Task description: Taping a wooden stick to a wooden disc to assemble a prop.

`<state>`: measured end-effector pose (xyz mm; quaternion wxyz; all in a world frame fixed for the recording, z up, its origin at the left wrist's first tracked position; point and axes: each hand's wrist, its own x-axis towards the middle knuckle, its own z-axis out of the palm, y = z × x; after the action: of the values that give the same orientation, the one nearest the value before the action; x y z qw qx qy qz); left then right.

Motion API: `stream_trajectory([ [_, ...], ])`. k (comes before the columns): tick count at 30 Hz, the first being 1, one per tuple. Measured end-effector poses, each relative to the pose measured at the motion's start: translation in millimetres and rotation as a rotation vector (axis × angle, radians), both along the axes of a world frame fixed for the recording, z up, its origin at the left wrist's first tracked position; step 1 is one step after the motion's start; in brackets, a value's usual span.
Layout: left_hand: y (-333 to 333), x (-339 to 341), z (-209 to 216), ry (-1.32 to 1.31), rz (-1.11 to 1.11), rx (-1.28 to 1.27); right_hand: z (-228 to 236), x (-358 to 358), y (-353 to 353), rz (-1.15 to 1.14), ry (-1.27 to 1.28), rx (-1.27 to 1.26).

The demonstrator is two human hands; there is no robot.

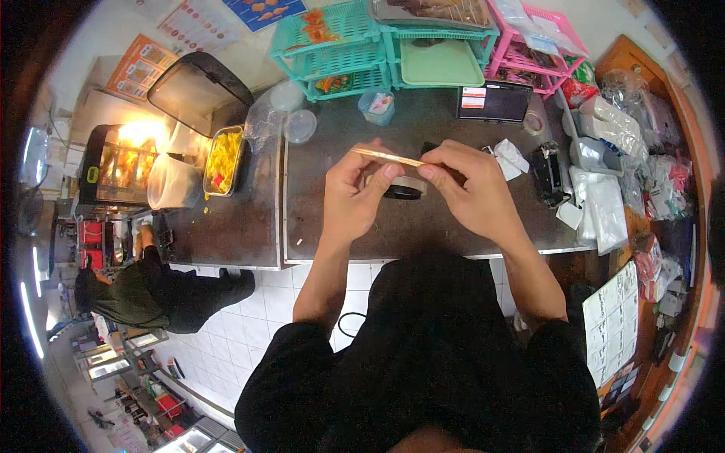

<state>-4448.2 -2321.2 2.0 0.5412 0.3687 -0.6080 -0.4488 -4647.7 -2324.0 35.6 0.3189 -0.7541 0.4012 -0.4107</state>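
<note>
My left hand (356,189) and my right hand (474,189) are raised over the dark counter (317,219). Between them they hold a short, thin bundle of pale wooden sticks (388,157), one end each, pinched by thumb and fingers. The sticks slope slightly down toward the right; their exact kind is hard to make out. Behind and below the hands, a rounded black item with a light upper part (405,189) rests on the counter, partly covered by my fingers.
Teal basket racks (332,64), a pink rack (538,45) and a dark screen (493,102) line the back. Leftward are a yellow-filled food tray (224,160), a white tub (172,181) and a lit warmer (128,162). Plastic bags (600,208) crowd the right. Another person (143,294) works at far left.
</note>
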Motion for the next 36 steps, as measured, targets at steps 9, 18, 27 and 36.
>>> stream_trajectory([
  [9,9.4,-28.1,-11.8,0.117,0.174,-0.031,12.6,-9.0,6.8,-0.081,-0.068,0.036],
  [18,7.1,-12.4,-9.5,0.201,-0.209,0.218,16.2,-22.5,8.7,-0.034,-0.089,0.274],
  [27,15.3,-31.9,-4.7,0.151,-0.353,0.026,23.8,-34.2,13.8,-0.092,-0.044,0.257],
  [36,10.9,-29.2,-24.6,0.05,-0.098,0.054,-0.9,-29.5,15.6,0.021,-0.076,0.338],
])
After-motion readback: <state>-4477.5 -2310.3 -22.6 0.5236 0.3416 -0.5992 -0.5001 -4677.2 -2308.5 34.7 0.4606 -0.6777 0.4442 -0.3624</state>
